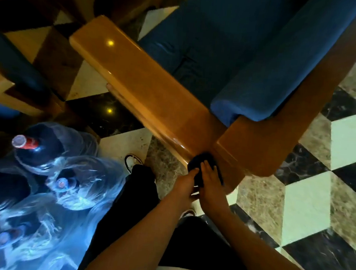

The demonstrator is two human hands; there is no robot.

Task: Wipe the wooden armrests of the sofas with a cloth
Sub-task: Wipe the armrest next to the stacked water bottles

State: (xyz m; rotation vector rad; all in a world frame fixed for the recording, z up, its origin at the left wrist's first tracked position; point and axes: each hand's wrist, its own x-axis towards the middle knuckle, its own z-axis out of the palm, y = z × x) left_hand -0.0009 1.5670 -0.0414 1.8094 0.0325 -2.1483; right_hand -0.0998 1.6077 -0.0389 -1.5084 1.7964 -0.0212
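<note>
A glossy wooden armrest runs from the upper left down to the centre, beside the sofa's blue cushions. At its near end, where it meets the wooden back frame, lies a dark cloth. My right hand rests on top of the cloth with its fingers laid flat, pressing it onto the wood. My left hand holds the cloth's left edge just off the armrest's corner. Part of the cloth is hidden under both hands.
Several large water bottles wrapped in clear plastic stand on the floor to the left. Another wooden seat sits at the upper left. My shoes stand on the checkered marble floor close to the armrest.
</note>
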